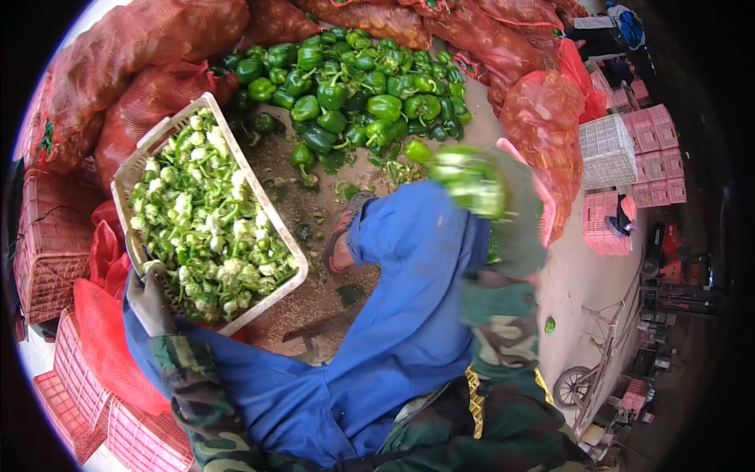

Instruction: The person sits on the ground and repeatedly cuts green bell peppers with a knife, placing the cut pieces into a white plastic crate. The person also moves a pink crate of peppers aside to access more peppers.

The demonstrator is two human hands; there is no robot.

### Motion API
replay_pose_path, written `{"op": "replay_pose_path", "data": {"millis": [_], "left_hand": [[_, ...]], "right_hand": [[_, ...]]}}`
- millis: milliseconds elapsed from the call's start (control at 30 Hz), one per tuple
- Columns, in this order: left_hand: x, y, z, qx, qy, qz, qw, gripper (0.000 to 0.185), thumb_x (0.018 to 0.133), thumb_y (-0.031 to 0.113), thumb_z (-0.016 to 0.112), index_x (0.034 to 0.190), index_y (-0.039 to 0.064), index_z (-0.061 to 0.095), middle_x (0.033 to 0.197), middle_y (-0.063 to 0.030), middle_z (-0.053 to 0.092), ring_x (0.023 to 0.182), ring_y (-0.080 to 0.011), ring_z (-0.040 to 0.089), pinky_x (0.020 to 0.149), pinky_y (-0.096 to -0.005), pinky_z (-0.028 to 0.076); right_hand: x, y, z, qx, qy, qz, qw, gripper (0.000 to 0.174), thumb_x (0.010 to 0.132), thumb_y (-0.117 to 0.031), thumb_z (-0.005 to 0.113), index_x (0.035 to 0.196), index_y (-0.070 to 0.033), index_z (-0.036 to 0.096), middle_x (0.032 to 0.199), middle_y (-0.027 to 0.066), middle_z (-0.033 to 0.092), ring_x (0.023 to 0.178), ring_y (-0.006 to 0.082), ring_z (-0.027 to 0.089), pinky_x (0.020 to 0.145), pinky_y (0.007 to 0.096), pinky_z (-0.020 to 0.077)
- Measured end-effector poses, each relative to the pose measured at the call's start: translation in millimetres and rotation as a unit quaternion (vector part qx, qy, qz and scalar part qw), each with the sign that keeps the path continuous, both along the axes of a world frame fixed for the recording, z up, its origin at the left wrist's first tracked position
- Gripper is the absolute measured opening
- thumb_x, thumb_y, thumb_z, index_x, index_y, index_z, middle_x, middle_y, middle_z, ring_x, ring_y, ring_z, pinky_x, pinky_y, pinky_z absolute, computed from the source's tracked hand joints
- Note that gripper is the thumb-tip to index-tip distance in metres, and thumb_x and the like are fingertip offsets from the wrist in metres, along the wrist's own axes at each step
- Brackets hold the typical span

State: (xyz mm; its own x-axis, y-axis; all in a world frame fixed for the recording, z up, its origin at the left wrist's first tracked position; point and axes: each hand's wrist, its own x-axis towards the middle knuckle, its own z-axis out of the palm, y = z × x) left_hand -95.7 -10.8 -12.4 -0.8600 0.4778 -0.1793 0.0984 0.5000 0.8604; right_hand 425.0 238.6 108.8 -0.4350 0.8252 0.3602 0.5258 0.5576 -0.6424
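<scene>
My gloved left hand (150,295) lies at the near left corner of a white plastic crate (274,221), with its fingers out of sight. Cut green pepper cores with pale seed heads (203,206) fill the crate, which is tilted by my left leg. On the right, my gloved right hand (516,206) is blurred by motion, beside a blurred green bell pepper (469,180) just past my knee; its grip is unclear. Beyond my right hand runs the pink rim of another crate (531,183). A heap of whole green bell peppers (354,88) covers the floor ahead.
Full red mesh sacks (147,35) ring the heap, with another at the right (542,124). Pink crates stand at the left (56,242) and far right (655,153). A handcart (590,371) stands on the right. A person (616,29) is at the upper right.
</scene>
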Motion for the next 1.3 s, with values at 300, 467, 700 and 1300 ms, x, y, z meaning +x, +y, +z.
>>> {"op": "replay_pose_path", "data": {"millis": [300,467,700,1300], "left_hand": [[11.3,0.6,13.7,-0.176,0.150,-0.097,0.968,0.056,0.095,0.038,0.074,0.136,0.003,0.061,0.110,-0.0203,0.076,0.100,-0.0340,0.073,0.091,-0.0421,0.054],[20.6,21.3,31.4,-0.017,0.013,-0.016,1.000,0.030,0.101,0.024,0.071,0.124,0.005,0.067,0.069,0.0057,0.054,0.050,-0.0018,0.040,0.042,-0.0220,0.028],[47.6,37.6,29.6,-0.011,-0.090,-0.018,0.996,0.031,0.097,0.009,0.072,0.126,0.000,0.065,0.089,0.0033,0.060,0.067,-0.0035,0.052,0.057,-0.0202,0.042],[72.5,46.8,31.4,-0.051,-0.125,-0.163,0.977,0.029,0.096,0.006,0.067,0.123,0.002,0.059,0.082,-0.0051,0.059,0.070,-0.0136,0.057,0.063,-0.0310,0.049]], "right_hand": [[222.0,-61.9,-158.8,-0.225,-0.395,-0.424,0.783,0.076,0.092,-0.052,0.072,0.144,0.000,0.056,0.137,0.0263,0.064,0.130,0.0394,0.060,0.110,0.0474,0.0459],[205.2,-35.2,-132.4,-0.423,-0.490,-0.246,0.721,0.082,0.088,-0.053,0.073,0.151,-0.003,0.053,0.133,0.0231,0.069,0.122,0.0399,0.067,0.105,0.0468,0.0515],[34.7,182.7,-60.6,-0.143,-0.434,-0.061,0.887,0.066,0.091,-0.037,0.071,0.145,-0.003,0.058,0.130,0.0256,0.070,0.120,0.0379,0.069,0.103,0.0444,0.0534],[-249.9,300.5,-249.5,-0.324,-0.137,-0.186,0.917,0.073,0.072,-0.034,0.091,0.131,-0.002,0.061,0.106,0.0118,0.075,0.086,0.0206,0.071,0.071,0.0384,0.0577]]}}
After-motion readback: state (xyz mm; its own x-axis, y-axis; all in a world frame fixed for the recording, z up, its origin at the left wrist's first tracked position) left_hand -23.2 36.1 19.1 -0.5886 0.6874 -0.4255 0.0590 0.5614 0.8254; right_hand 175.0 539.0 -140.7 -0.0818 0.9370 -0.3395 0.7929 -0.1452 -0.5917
